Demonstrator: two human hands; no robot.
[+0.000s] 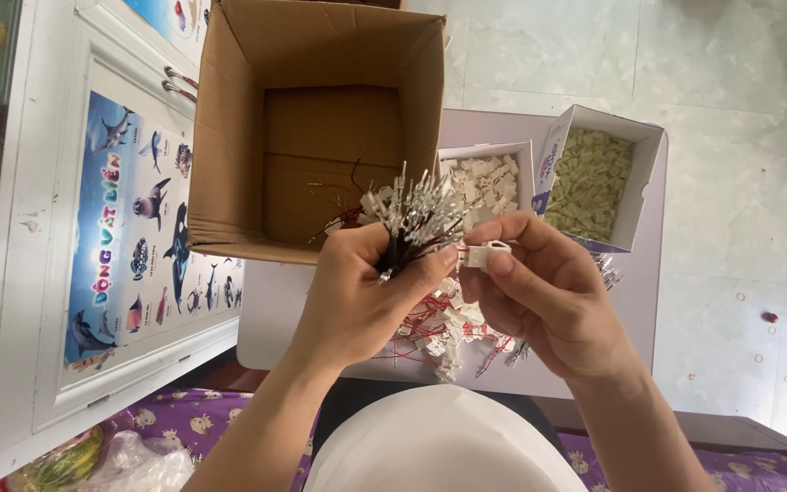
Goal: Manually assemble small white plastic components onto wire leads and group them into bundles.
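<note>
- Left hand (357, 292), centre of frame, is gripping a bundle of wires (412, 223) w/ metal terminal tips; fingers curled tight around the dark wire ends, thumb pressing across the front.
- Bundle is fanning up & right from the fist, tips overlapping the lower right corner of the cardboard box (229, 155).
- Right hand (548, 292), just right of centre, is pinching a small white plastic connector (485, 253) btw thumb & forefinger; other fingers are folding in under it.
- Connector is sitting just beside the left thumb tip, right below the wire tips; can't tell if a wire is already inside it.
- Under both hands, lower centre, a heap of finished red-wire pieces w/ white connectors (439, 333) is lying on the grey tabletop (275, 310).
- Big open cardboard box is taking up the upper centre; a few loose wires showing inside near its right wall.
- Small white box of white connectors (489, 178) is standing just right of it.
- Second white box w/ pale greenish parts (594, 178) is sitting upper right, at the table's far corner.
- Poster of sea animals (138, 237) is covering the cabinet door at left.
</note>
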